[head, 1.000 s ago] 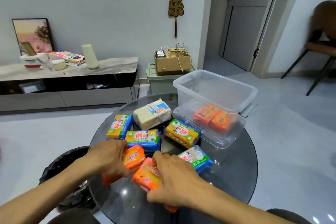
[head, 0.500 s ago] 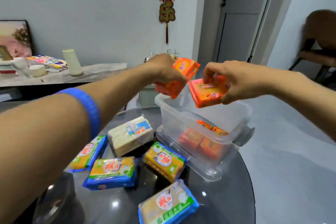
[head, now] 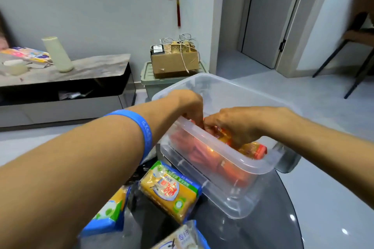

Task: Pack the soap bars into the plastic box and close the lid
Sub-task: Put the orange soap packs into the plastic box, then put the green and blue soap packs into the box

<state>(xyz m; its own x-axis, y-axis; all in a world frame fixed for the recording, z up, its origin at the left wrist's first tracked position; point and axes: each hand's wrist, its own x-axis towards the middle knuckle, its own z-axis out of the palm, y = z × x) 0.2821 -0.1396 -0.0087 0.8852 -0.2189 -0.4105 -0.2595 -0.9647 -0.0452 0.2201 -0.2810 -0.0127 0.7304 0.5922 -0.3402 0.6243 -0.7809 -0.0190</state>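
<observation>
Grey floor tiles and a pale wall frame a round dark glass table [head: 273,218], which carries the work.

1. Plastic box [head: 218,170]: clear, open-topped, on the far right part of the table. Orange soap bars [head: 202,151] already lie inside, seen through the near wall. No lid can be identified with certainty.
2. Handling, judged: each wrapped bar appears stiff, compact and moderately heavy, with a glossy film that is likely slippery. Take hold across the long sides, not by the loose wrapper ends. The box looks light and thin-walled, so it may shift if pressed sideways.
3. Right hand [head: 236,127]: reaches into the box over the near rim, fingers curled down on an orange and yellow wrapped bar [head: 252,149]. It appears to be grasping or pressing that bar into place.
4. Left hand [head: 188,105]: also inside the box, just beside the right hand, fingers pointing down. What it holds is hidden, so its state cannot be determined. A blue wristband [head: 146,133] sits on that forearm.
5. Remaining stock: a yellow soap bar [head: 169,190] with blue and green wrapper lies just near-left of the box. Further bars lie nearer, partly cropped.
6. Surroundings: a low cabinet [head: 64,91] stands far left; a cardboard carton [head: 174,60] sits beyond the table.
</observation>
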